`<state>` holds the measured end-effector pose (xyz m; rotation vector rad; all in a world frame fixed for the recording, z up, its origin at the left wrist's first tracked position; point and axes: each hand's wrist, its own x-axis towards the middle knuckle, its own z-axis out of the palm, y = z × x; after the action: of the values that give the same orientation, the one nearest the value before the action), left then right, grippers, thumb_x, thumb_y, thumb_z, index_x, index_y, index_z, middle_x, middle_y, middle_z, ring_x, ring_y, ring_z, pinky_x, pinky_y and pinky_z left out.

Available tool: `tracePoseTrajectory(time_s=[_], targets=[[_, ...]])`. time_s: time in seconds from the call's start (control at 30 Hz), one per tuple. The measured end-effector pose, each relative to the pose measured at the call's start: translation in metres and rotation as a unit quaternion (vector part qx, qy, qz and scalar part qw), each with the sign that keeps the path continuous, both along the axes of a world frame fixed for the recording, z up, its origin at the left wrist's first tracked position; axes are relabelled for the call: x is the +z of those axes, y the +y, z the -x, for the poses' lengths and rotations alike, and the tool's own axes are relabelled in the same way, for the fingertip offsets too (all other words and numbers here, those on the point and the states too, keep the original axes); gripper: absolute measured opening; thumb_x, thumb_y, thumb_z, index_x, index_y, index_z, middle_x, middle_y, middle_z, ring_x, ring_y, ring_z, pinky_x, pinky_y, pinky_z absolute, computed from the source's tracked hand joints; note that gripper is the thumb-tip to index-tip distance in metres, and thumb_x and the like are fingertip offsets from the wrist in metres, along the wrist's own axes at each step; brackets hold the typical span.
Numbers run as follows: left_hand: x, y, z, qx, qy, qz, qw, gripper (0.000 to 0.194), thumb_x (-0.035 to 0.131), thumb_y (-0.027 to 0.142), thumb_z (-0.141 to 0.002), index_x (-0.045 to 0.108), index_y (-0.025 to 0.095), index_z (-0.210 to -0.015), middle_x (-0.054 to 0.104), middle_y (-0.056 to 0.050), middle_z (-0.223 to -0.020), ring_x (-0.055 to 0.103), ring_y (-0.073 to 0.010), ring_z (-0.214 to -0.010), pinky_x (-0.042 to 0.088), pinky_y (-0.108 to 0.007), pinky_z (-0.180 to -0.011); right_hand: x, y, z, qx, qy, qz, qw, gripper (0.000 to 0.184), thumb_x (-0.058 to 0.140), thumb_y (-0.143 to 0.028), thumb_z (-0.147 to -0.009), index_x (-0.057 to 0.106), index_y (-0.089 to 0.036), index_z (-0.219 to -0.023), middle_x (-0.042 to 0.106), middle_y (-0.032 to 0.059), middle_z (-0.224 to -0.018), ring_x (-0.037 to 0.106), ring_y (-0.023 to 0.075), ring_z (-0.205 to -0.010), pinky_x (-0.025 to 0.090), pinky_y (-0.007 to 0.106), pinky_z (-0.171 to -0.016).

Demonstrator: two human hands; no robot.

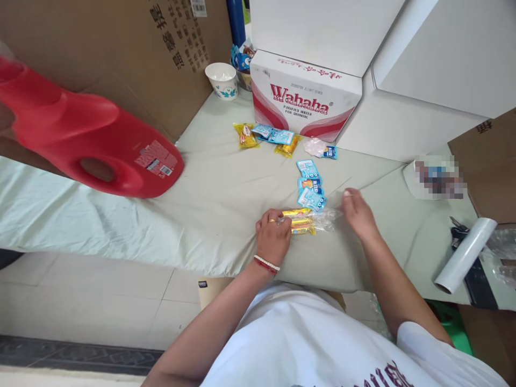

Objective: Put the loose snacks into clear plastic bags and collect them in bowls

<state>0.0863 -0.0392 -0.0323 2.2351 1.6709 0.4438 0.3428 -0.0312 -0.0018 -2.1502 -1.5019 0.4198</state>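
A clear plastic bag with yellow-wrapped snack bars in it lies near the front edge of the cloth-covered table. Round its left end, my left hand has its fingers curled and closed. My right hand is closed in a pinch at the bag's loose right end; the fingertips' exact hold is partly hidden. Just beyond the bag lie several blue snack packets in an overlapping row. Farther back are more blue packets, two yellow packets and a small clear-and-blue packet.
A Wahaha water carton stands at the back beside a paper cup. The large red jug is at left. At right are a roll of plastic film, keys and a white container with blurred contents.
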Motion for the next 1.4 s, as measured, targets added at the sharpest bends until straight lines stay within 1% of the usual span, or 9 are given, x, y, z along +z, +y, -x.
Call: tracePoseTrajectory(time_s=[0.2, 0.3, 0.47, 0.63, 0.77, 0.9, 1.13, 1.27, 1.4], targets=[[0.003, 0.0, -0.001, 0.001, -0.002, 0.013, 1.0, 0.016, 0.058, 0.022, -0.096, 0.073, 0.027, -0.098, 0.06, -0.009, -0.125, 0.05, -0.0279, -0.12, 0.042, -0.042, -0.093, -0.01, -0.018, 0.037, 0.1, 0.057, 0.142, 0.983, 0.062, 0.063, -0.057, -0.087, 0.061, -0.023, -0.139, 0.073, 0.0059, -0.089, 0.067, 0.0248, -0.076, 0.048, 0.032, -0.067], [0.005, 0.001, -0.001, 0.001, 0.003, 0.02, 1.0, 0.015, 0.058, 0.024, -0.096, 0.073, 0.027, -0.097, 0.061, -0.009, -0.125, 0.05, -0.0275, -0.119, 0.042, -0.042, -0.093, -0.014, -0.027, 0.035, 0.082, 0.135, 0.083, 0.984, 0.038, 0.054, -0.047, -0.092, 0.073, -0.024, -0.115, 0.067, 0.0008, -0.073, 0.061, 0.0193, -0.062, 0.046, 0.03, -0.062], [0.008, 0.001, -0.005, -0.009, 0.011, 0.009, 1.0, 0.017, 0.056, 0.025, -0.097, 0.073, 0.027, -0.098, 0.062, -0.011, -0.121, 0.049, -0.0299, -0.12, 0.045, -0.043, -0.088, -0.001, -0.013, 0.065, 0.121, 0.027, -0.075, 0.989, 0.017, 0.058, -0.031, -0.092, 0.072, -0.022, -0.091, 0.067, 0.0057, -0.087, 0.063, 0.0199, -0.075, 0.048, 0.032, -0.072], [-0.002, 0.009, 0.004, -0.026, -0.083, -0.005, 0.996, 0.022, 0.055, 0.022, -0.096, 0.075, 0.024, -0.106, 0.063, -0.012, -0.115, 0.051, -0.0296, -0.118, 0.048, -0.045, -0.094, -0.012, 0.003, 0.114, 0.23, -0.026, -0.015, 0.973, 0.02, 0.05, -0.017, -0.096, 0.069, -0.019, -0.09, 0.064, 0.0099, -0.09, 0.061, 0.0218, -0.078, 0.047, 0.032, -0.071], [-0.015, 0.02, 0.023, -0.06, -0.238, 0.037, 0.969, 0.033, 0.051, 0.014, -0.091, 0.076, 0.023, -0.11, 0.061, -0.008, -0.115, 0.057, -0.0216, -0.112, 0.048, -0.04, -0.104, -0.025, 0.002, 0.114, 0.252, 0.016, -0.041, 0.967, 0.021, 0.047, -0.017, -0.098, 0.069, -0.018, -0.099, 0.063, 0.0092, -0.091, 0.062, 0.0223, -0.087, 0.049, 0.032, -0.08], [-0.021, 0.027, 0.028, 0.019, -0.241, 0.043, 0.969, 0.05, 0.062, 0.017, -0.083, 0.065, 0.015, -0.133, 0.052, -0.014, -0.13, 0.058, -0.0235, -0.113, 0.049, -0.042, -0.106, -0.028, 0.0, 0.108, 0.251, 0.026, -0.064, 0.966, 0.021, 0.048, -0.018, -0.099, 0.069, -0.017, -0.101, 0.062, 0.0094, -0.093, 0.061, 0.0222, -0.086, 0.049, 0.033, -0.079], [-0.006, 0.026, 0.025, 0.04, -0.15, 0.025, 0.988, 0.015, 0.072, 0.021, -0.078, 0.066, 0.017, -0.09, 0.062, -0.009, -0.099, 0.057, -0.0283, -0.106, 0.046, -0.047, -0.102, -0.018, -0.011, 0.111, 0.251, 0.073, -0.071, 0.963, 0.023, 0.048, -0.015, -0.096, 0.069, -0.019, -0.1, 0.066, 0.01, -0.098, 0.063, 0.0227, -0.092, 0.051, 0.035, -0.083], [0.003, -0.001, 0.015, 0.017, -0.188, -0.025, 0.982, 0.006, 0.061, 0.015, -0.084, 0.058, 0.021, -0.085, 0.061, -0.005, -0.09, 0.058, -0.0207, -0.086, 0.049, -0.034, -0.08, -0.006, -0.034, 0.113, 0.191, 0.23, -0.067, 0.952, 0.017, 0.052, -0.024, -0.097, 0.068, -0.024, -0.104, 0.069, 0.008, -0.103, 0.065, 0.0239, -0.097, 0.052, 0.038, -0.089], [-0.004, -0.032, -0.003, -0.121, -0.176, -0.155, 0.965, 0.015, 0.051, 0.012, -0.095, 0.062, 0.022, -0.091, 0.064, -0.007, -0.095, 0.06, -0.0224, -0.096, 0.048, -0.038, -0.088, 0.0, -0.056, 0.116, 0.068, 0.522, -0.022, 0.85, 0.027, 0.06, -0.049, -0.097, 0.065, -0.026, -0.11, 0.071, 0.0048, -0.107, 0.066, 0.0223, -0.096, 0.054, 0.037, -0.087]])
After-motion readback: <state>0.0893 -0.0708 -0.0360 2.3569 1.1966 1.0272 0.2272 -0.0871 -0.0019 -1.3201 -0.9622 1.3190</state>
